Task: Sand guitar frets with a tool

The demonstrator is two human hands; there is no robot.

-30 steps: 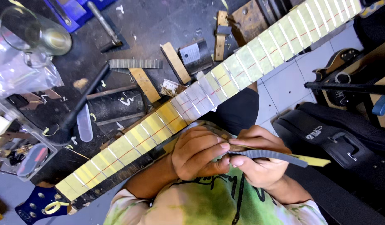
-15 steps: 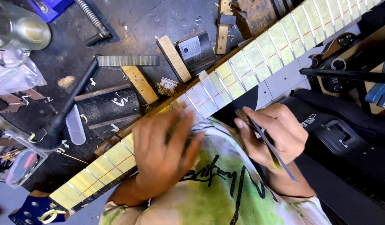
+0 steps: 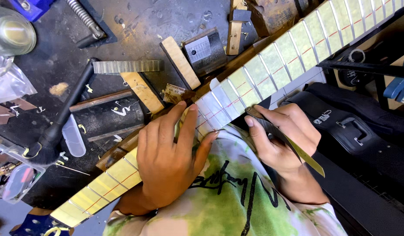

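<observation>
Diagonally across the frame, from lower left to upper right, lies the guitar neck (image 3: 272,65), its fretboard masked in strips of pale yellow-green tape with the thin metal frets showing between them; red pencil-like marks run along several strips. That masking looks complete over the whole visible length, so the preparation seems done, and the work on the frets themselves appears to be in its middle stretch. The left hand (image 3: 169,153) rests flat on the neck at mid-frame, fingers spread and pressing down, gripping nothing. The right hand (image 3: 282,137) is closed around a slim flat file (image 3: 293,146), whose dark end points at the taped frets near the centre and whose yellowish end sticks out toward the lower right. How many frets are already dressed cannot be told. On the dark workbench (image 3: 136,22) in the upper left lie wooden blocks (image 3: 180,61), a black brush (image 3: 64,120) and a radius block (image 3: 127,66).
</observation>
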